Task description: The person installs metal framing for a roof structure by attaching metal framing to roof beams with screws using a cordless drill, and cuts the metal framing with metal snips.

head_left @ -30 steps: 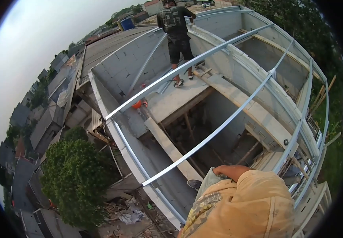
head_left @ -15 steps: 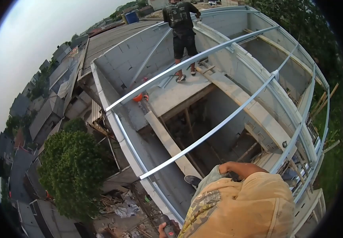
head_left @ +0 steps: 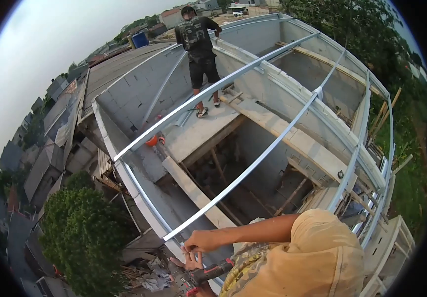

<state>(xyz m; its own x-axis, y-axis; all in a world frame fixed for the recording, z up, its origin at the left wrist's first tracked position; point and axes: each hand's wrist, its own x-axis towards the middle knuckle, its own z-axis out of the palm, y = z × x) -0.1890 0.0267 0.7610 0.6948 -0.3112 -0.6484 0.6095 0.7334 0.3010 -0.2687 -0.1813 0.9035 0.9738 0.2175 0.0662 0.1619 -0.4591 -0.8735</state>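
Note:
My right hand [head_left: 202, 241] reaches across from the upper right with thumb and fingers pinched together. Whatever it holds is too small to make out. Just below it is my left hand [head_left: 191, 262], some fingers stretched toward the right fingertips. A black, grey and red cordless drill [head_left: 208, 272] rests in the left hand, whose palm is mostly hidden behind the tool. Both hands are beside the near end of a silver metal roof channel [head_left: 233, 184], above the top of a block wall [head_left: 146, 208].
Another person [head_left: 201, 54] stands on a concrete slab [head_left: 201, 136] beyond a second metal beam [head_left: 213, 95]. Between the walls lies a deep opening [head_left: 253, 158], crossed by planks. Outside the wall, a tree [head_left: 77, 222] and rubble [head_left: 154, 282] are far below.
My right hand has come from beside my waist to the left hand. The drill has risen further into view. The camera view has shifted, and the other person's head now shows.

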